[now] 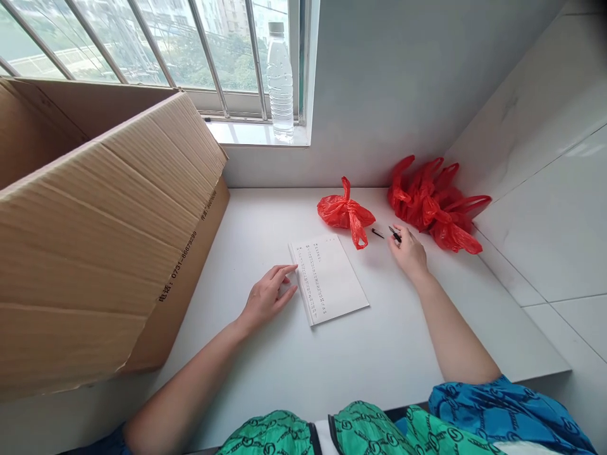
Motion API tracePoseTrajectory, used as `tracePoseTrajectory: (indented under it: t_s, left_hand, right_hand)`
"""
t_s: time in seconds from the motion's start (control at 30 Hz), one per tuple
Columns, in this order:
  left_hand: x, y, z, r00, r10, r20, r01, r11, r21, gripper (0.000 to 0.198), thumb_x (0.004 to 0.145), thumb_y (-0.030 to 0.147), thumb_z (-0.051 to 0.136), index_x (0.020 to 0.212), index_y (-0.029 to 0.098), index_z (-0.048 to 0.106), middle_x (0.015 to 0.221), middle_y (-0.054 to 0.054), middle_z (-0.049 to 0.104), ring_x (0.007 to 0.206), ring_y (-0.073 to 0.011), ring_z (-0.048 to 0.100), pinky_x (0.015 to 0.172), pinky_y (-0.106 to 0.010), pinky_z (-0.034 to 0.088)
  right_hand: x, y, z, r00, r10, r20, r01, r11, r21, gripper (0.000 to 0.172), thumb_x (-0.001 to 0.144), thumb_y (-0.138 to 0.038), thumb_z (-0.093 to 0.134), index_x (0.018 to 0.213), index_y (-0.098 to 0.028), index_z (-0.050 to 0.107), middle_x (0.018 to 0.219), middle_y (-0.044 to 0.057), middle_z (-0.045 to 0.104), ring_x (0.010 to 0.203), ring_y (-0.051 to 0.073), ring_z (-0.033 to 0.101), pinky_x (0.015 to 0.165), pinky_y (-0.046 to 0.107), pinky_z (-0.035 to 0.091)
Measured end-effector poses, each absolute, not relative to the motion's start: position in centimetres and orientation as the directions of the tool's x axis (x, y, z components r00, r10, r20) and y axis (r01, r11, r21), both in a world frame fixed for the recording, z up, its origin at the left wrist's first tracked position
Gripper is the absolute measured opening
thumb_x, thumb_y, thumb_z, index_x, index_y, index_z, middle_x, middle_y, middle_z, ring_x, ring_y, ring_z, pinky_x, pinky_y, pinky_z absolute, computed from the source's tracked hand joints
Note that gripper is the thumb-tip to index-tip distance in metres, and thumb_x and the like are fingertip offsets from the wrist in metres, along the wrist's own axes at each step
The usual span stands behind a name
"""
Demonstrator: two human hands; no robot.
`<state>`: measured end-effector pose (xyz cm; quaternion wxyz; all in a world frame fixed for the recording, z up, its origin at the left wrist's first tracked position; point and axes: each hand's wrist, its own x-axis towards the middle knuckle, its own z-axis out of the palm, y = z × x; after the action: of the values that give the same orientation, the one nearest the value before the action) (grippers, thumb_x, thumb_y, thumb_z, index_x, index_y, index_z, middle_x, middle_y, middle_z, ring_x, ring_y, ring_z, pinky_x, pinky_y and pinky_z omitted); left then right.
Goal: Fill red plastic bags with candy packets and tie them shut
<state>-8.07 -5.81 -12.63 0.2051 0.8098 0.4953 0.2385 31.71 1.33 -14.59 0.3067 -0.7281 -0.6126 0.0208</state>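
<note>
A white paper pad (pixel 339 278) with columns of small dark writing on its left part lies slightly turned on the white table. At its left edge rests my left hand (pixel 269 294), fingers loosely spread, the fingertips at the paper's border. My right hand (pixel 408 253) pinches a black pen (pixel 395 235) to the right of the pad, its tip pointing up and away. Just left of that hand lies a small dark pen cap (pixel 378 233). Behind the pad sits a knotted red plastic bag (pixel 342 212).
Several tied red bags (pixel 434 202) are heaped in the back right corner by the tiled wall (pixel 545 208). A big open cardboard box (pixel 118 240) takes up the left side. On the windowsill stands a clear water bottle (pixel 280 88), beside the barred window.
</note>
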Motion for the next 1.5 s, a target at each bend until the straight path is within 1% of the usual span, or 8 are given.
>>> tracePoseTrajectory:
  t_s: [0.17, 0.37, 0.53, 0.8, 0.97, 1.13, 1.27, 1.5]
  left_hand:
    - [-8.1, -5.8, -12.7, 0.394, 0.905, 0.162, 0.700, -0.409, 0.586, 0.036, 0.097, 0.033, 0.046, 0.133, 0.030, 0.051, 0.130, -0.004, 0.057, 0.090, -0.0135, 0.064, 0.064, -0.024, 0.051]
    - [-8.3, -5.6, -13.0, 0.400, 0.904, 0.154, 0.691, -0.407, 0.597, 0.038, 0.097, 0.035, 0.047, 0.134, 0.030, 0.050, 0.132, -0.005, 0.055, 0.091, -0.0141, 0.064, 0.064, -0.024, 0.051]
    - [-8.4, -5.6, -13.2, 0.406, 0.900, 0.158, 0.678, -0.412, 0.608, 0.039, 0.097, 0.034, 0.048, 0.136, 0.030, 0.049, 0.133, -0.004, 0.055, 0.093, -0.0142, 0.064, 0.065, -0.024, 0.052]
    - [-8.3, -5.6, -13.0, 0.405, 0.902, 0.148, 0.680, -0.405, 0.611, 0.039, 0.097, 0.033, 0.047, 0.136, 0.030, 0.049, 0.133, -0.004, 0.055, 0.092, -0.0138, 0.064, 0.063, -0.023, 0.051]
    - [-8.4, -5.6, -12.8, 0.413, 0.899, 0.143, 0.686, -0.410, 0.601, 0.038, 0.097, 0.034, 0.047, 0.135, 0.030, 0.049, 0.135, -0.004, 0.055, 0.093, -0.0143, 0.064, 0.063, -0.023, 0.052]
    - [-8.4, -5.0, -12.7, 0.406, 0.902, 0.148, 0.704, -0.412, 0.579, 0.038, 0.097, 0.038, 0.047, 0.134, 0.031, 0.050, 0.135, -0.003, 0.055, 0.093, -0.0149, 0.064, 0.061, -0.022, 0.051]
    - [-8.3, -4.7, -12.7, 0.412, 0.899, 0.150, 0.710, -0.420, 0.566, 0.037, 0.097, 0.040, 0.046, 0.132, 0.031, 0.052, 0.135, -0.003, 0.055, 0.093, -0.0154, 0.065, 0.060, -0.022, 0.051]
    - [-8.4, -4.9, -12.6, 0.413, 0.900, 0.136, 0.715, -0.413, 0.564, 0.036, 0.098, 0.040, 0.045, 0.133, 0.032, 0.051, 0.136, -0.003, 0.054, 0.094, -0.0155, 0.064, 0.063, -0.023, 0.052]
  right_hand:
    - [30.6, 2.6, -15.7, 0.259, 0.925, 0.277, 0.935, -0.168, -0.311, 0.035, 0.090, -0.045, 0.057, 0.116, -0.023, 0.064, 0.115, 0.010, 0.062, 0.076, 0.020, 0.061, 0.060, 0.030, 0.039]
    - [30.2, 2.0, -15.0, 0.253, 0.943, 0.215, 0.942, -0.189, -0.278, 0.018, 0.092, -0.035, 0.055, 0.097, -0.022, 0.066, 0.101, 0.005, 0.066, 0.070, 0.016, 0.055, 0.056, 0.027, 0.027]
    - [29.7, 0.1, -14.3, 0.260, 0.957, 0.132, 0.948, -0.226, -0.224, 0.017, 0.089, -0.038, 0.058, 0.088, -0.022, 0.062, 0.093, 0.004, 0.068, 0.069, 0.016, 0.055, 0.056, 0.027, 0.025]
    - [29.4, -1.3, -13.7, 0.229, 0.967, 0.113, 0.932, -0.185, -0.311, 0.023, 0.092, -0.044, 0.052, 0.099, -0.025, 0.063, 0.102, 0.002, 0.068, 0.075, 0.017, 0.060, 0.058, 0.027, 0.032]
    - [31.4, -2.0, -13.1, 0.182, 0.973, 0.144, 0.923, -0.118, -0.366, 0.028, 0.095, -0.037, 0.044, 0.107, -0.027, 0.067, 0.103, 0.003, 0.066, 0.068, 0.015, 0.058, 0.062, 0.029, 0.039]
    - [32.3, -3.4, -11.5, 0.161, 0.981, 0.108, 0.886, -0.096, -0.454, 0.024, 0.090, -0.032, 0.048, 0.103, -0.024, 0.067, 0.099, 0.004, 0.066, 0.080, 0.018, 0.063, 0.071, 0.030, 0.045]
    - [31.6, -3.8, -11.4, 0.111, 0.994, 0.017, 0.881, -0.091, -0.464, 0.020, 0.089, -0.031, 0.051, 0.103, -0.027, 0.065, 0.093, 0.001, 0.068, 0.077, 0.017, 0.063, 0.068, 0.028, 0.045]
    - [30.4, -2.5, -13.2, 0.132, 0.988, 0.084, 0.886, -0.079, -0.458, 0.026, 0.087, -0.029, 0.055, 0.112, -0.025, 0.061, 0.088, 0.000, 0.068, 0.071, 0.016, 0.062, 0.067, 0.028, 0.044]
